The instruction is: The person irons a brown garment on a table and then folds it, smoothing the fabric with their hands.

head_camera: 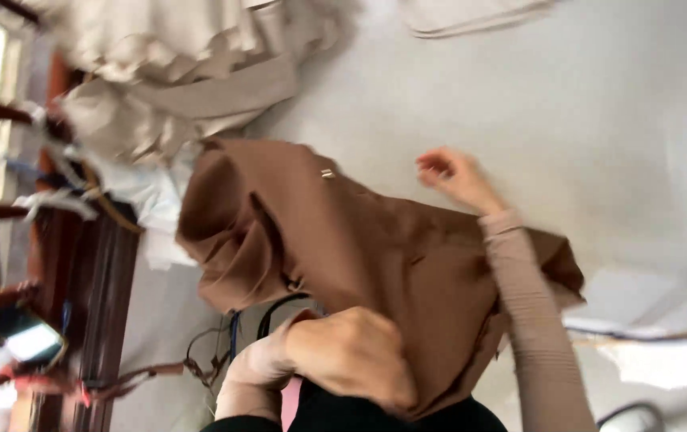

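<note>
A brown garment (343,240) with a small metal clasp (327,173) lies bunched on a pale grey table (583,112). My left hand (355,356) is closed on the near edge of the brown cloth, close to my body. Beyond the cloth's far edge, my right hand (455,176) hovers with its fingers loosely curled and holds nothing; its beige-sleeved forearm (531,320) crosses over the garment.
A heap of cream and beige fabric (183,72) is piled at the far left of the table. Dark wooden furniture (95,272) stands at the left, with a phone (31,340) on it. White paper pieces (655,360) lie at the right.
</note>
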